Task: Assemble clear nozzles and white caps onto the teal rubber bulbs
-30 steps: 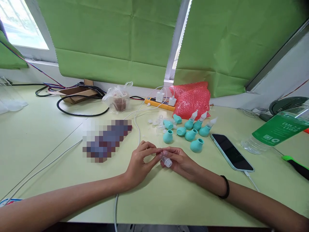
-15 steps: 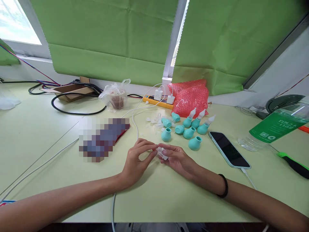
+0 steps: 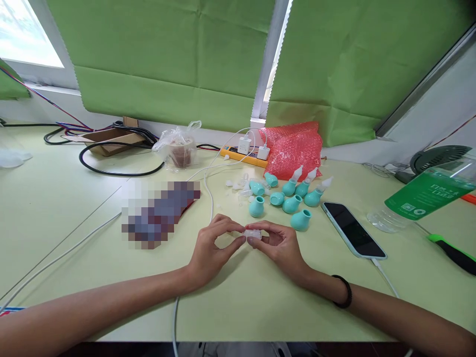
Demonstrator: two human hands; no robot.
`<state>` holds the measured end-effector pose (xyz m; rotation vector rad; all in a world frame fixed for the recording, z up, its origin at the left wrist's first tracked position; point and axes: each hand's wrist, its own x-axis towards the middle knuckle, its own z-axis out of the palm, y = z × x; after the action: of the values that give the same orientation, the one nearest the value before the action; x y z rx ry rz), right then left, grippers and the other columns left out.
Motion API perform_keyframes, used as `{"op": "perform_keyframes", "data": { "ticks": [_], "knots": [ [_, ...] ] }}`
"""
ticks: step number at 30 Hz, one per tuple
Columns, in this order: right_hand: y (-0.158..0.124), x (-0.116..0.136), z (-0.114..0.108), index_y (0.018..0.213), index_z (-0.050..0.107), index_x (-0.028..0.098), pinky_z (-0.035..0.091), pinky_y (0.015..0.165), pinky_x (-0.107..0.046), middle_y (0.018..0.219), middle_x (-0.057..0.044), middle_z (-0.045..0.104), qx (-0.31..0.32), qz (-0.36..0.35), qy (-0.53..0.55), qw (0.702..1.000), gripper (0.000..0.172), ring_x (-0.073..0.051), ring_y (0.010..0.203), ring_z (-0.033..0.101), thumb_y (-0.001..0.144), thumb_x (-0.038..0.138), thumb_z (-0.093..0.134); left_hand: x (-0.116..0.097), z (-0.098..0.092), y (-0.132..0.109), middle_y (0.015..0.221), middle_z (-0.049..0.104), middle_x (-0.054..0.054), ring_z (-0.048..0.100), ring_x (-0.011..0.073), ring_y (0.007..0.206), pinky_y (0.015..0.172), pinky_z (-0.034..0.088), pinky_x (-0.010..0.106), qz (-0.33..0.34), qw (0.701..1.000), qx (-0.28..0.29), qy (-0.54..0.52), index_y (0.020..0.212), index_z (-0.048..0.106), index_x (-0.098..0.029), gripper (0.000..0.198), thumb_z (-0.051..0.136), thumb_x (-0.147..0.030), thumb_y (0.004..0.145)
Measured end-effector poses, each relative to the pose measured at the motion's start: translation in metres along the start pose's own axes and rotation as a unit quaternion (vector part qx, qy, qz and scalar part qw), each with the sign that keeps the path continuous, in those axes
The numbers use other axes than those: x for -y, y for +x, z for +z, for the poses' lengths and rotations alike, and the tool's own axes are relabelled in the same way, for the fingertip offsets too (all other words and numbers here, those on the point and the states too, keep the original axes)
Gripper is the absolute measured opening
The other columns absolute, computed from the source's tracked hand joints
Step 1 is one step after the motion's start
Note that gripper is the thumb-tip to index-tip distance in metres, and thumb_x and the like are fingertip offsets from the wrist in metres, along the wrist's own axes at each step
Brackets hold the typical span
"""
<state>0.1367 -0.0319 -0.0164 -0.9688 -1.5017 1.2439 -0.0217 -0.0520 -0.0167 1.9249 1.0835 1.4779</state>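
Observation:
My left hand (image 3: 211,248) and my right hand (image 3: 278,243) meet over the pale green table (image 3: 74,208), both pinching a small clear plastic piece (image 3: 251,233) between fingertips. The piece lies level between them. Just beyond my hands stand several teal rubber bulbs (image 3: 290,201), some with translucent white tips (image 3: 297,173). Loose small clear parts (image 3: 240,186) lie left of the bulbs.
A phone (image 3: 352,230) on a cable lies to the right, with a green-labelled bottle (image 3: 427,196) on its side beyond. A pixelated item (image 3: 159,213), white cables (image 3: 208,193), a power strip (image 3: 243,156), a red bubble bag (image 3: 293,148) and a bagged cup (image 3: 180,148) sit behind.
My right hand has turned, and the clear piece has swung from pointing down toward me to lying level between both hands' fingertips. The camera view has shifted slightly.

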Motion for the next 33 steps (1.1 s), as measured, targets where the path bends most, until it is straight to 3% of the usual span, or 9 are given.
{"op": "perform_keyframes", "data": {
  "ticks": [7,15,21,33],
  "knots": [
    [-0.0024,-0.0006,0.0015,0.08,0.065,0.018,0.054,0.056,-0.025,0.08,-0.003,0.066,-0.008,0.008,0.02,1.0,0.024,-0.013,0.064,0.061,0.057,0.02,0.07,0.0026,0.0009,0.0024,0.073,0.063,0.004,0.052,0.0145,0.071,0.062,0.045,0.029,0.026,1.0,-0.006,0.001,0.078,0.066,-0.017,0.009,0.06,-0.017,0.071],
    [-0.003,0.0044,0.0028,0.076,0.065,0.018,0.054,0.051,-0.021,0.068,0.001,0.065,-0.021,0.002,0.052,0.998,0.025,-0.008,0.052,0.058,0.053,0.014,0.072,0.0033,0.0014,0.0001,0.088,0.06,0.007,0.047,0.0167,0.081,0.067,0.044,0.032,0.068,0.993,0.045,0.086,0.093,0.063,-0.021,0.023,0.049,-0.01,0.077],
    [-0.0042,0.0064,0.004,0.075,0.064,0.017,0.054,0.053,-0.024,0.078,-0.002,0.066,-0.03,-0.032,0.052,0.998,0.017,-0.01,0.056,0.059,0.059,0.017,0.069,0.0057,0.0016,-0.0009,0.087,0.059,0.005,0.047,0.0157,0.08,0.068,0.044,0.031,0.091,0.993,0.027,0.064,0.095,0.06,-0.022,0.024,0.05,-0.009,0.077],
    [-0.0025,0.0063,0.0026,0.074,0.064,0.018,0.054,0.05,-0.024,0.07,-0.001,0.065,-0.021,-0.015,0.037,0.999,0.019,-0.009,0.051,0.057,0.056,0.019,0.071,0.0002,0.0002,0.0003,0.088,0.059,0.007,0.047,0.0173,0.082,0.071,0.042,0.033,0.043,0.993,0.024,0.11,0.083,0.061,-0.018,0.012,0.051,-0.014,0.077]
  ]
}}
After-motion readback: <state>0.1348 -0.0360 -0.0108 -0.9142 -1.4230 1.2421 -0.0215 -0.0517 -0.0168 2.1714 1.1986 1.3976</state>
